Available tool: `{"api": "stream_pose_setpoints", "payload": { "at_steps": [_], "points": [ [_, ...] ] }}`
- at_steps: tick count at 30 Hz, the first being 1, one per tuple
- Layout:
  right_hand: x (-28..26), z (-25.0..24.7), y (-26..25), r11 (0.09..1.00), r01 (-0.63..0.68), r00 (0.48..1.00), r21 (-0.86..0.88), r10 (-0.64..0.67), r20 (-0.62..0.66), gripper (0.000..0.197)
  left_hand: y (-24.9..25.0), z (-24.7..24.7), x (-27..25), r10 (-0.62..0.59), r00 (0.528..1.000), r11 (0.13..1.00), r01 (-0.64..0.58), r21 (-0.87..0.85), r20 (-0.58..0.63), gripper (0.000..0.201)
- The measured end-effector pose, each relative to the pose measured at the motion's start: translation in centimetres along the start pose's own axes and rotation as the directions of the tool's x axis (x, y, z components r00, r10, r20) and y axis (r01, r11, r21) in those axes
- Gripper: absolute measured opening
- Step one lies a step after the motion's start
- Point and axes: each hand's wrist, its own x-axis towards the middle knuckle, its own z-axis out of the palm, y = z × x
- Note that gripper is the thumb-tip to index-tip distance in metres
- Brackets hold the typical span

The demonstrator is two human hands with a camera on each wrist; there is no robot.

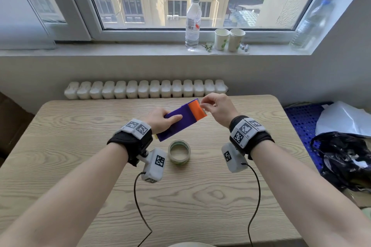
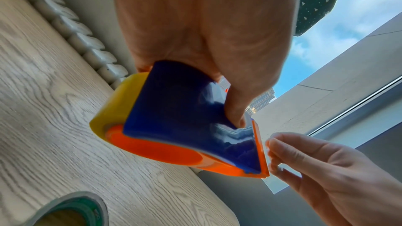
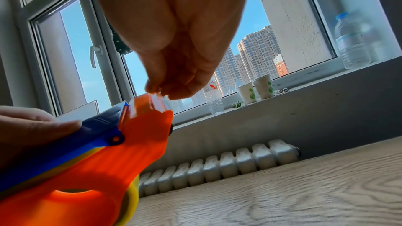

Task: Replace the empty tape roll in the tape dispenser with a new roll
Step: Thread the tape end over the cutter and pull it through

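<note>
My left hand (image 1: pixel 160 119) grips a blue and orange tape dispenser (image 1: pixel 180 120) above the table, thumb on its blue top. The dispenser (image 2: pixel 185 119) carries a yellowish tape roll (image 2: pixel 117 104) inside, also seen in the right wrist view as a yellow rim (image 3: pixel 132 195). My right hand (image 1: pixel 214 109) pinches the clear tape end (image 3: pixel 158 100) at the dispenser's orange cutter end (image 3: pixel 147 126). Another tape roll (image 1: pixel 179 152) with a green-printed core lies flat on the table (image 1: pixel 80 166) below the dispenser; it shows in the left wrist view as a roll (image 2: pixel 71 210).
A white radiator (image 1: pixel 146 89) runs behind the table. On the windowsill stand a water bottle (image 1: pixel 193 24), two paper cups (image 1: pixel 229 39) and a second bottle (image 1: pixel 313 26). A blue crate (image 1: pixel 303 122) with a black bag (image 1: pixel 345 158) sits at the right.
</note>
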Motion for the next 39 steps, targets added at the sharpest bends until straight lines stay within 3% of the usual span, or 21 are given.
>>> {"api": "stream_pose_setpoints", "payload": {
  "at_steps": [4, 7, 9, 13, 17, 24, 28, 31, 36, 39],
  "points": [
    [-0.5, -0.1, 0.2, 1.000, 0.001, 0.999, -0.018, 0.000, 0.039, 0.009, -0.1, 0.4, 0.0, -0.044, 0.999, 0.999, 0.044, 0.021, -0.004, 0.043],
    [-1.1, 0.9, -0.5, 0.999, 0.048, 0.994, 0.007, -0.049, 0.100, 0.010, -0.3, 0.4, 0.5, -0.111, 0.992, 0.987, 0.104, -0.120, -0.056, 0.043],
    [-1.1, 1.2, -1.1, 0.998, 0.056, 0.995, 0.035, -0.059, 0.075, 0.010, -0.1, 0.2, 0.6, -0.103, 0.994, 0.989, 0.097, -0.109, -0.043, 0.042],
    [-0.7, 0.5, -1.3, 0.979, -0.030, 0.999, 0.203, 0.032, -0.007, 0.007, -0.5, -0.2, 0.5, -0.056, 0.998, 0.992, 0.055, -0.113, -0.004, 0.038],
    [-0.7, 0.2, -1.6, 0.898, -0.122, 0.989, 0.423, 0.144, -0.021, 0.011, -1.1, -0.3, 0.3, -0.014, 1.000, 0.983, 0.018, -0.185, 0.023, 0.034],
    [-0.7, -0.1, -1.4, 0.809, -0.194, 0.973, 0.555, 0.230, 0.004, 0.015, -1.1, -0.9, -0.3, 0.002, 0.997, 0.968, 0.016, -0.252, 0.071, 0.028],
    [-0.9, 0.0, -1.2, 0.789, -0.215, 0.966, 0.575, 0.259, 0.006, 0.008, -1.6, -1.0, -0.5, -0.007, 0.997, 0.975, 0.024, -0.223, 0.076, 0.033],
    [-1.0, 0.4, -0.8, 0.782, -0.228, 0.962, 0.580, 0.272, 0.010, 0.013, -2.0, -1.0, -0.4, -0.029, 0.997, 0.981, 0.043, -0.187, 0.078, 0.035],
    [-1.3, 1.6, 0.3, 0.764, -0.269, 0.951, 0.586, 0.308, 0.035, 0.018, -3.7, -0.3, 0.5, -0.093, 0.992, 0.990, 0.102, -0.099, 0.090, 0.056],
    [-1.5, 2.6, 1.1, 0.749, -0.301, 0.942, 0.590, 0.332, 0.059, 0.017, -4.0, 0.5, 0.5, -0.113, 0.986, 0.984, 0.128, -0.125, 0.120, 0.027]
  ]
}}
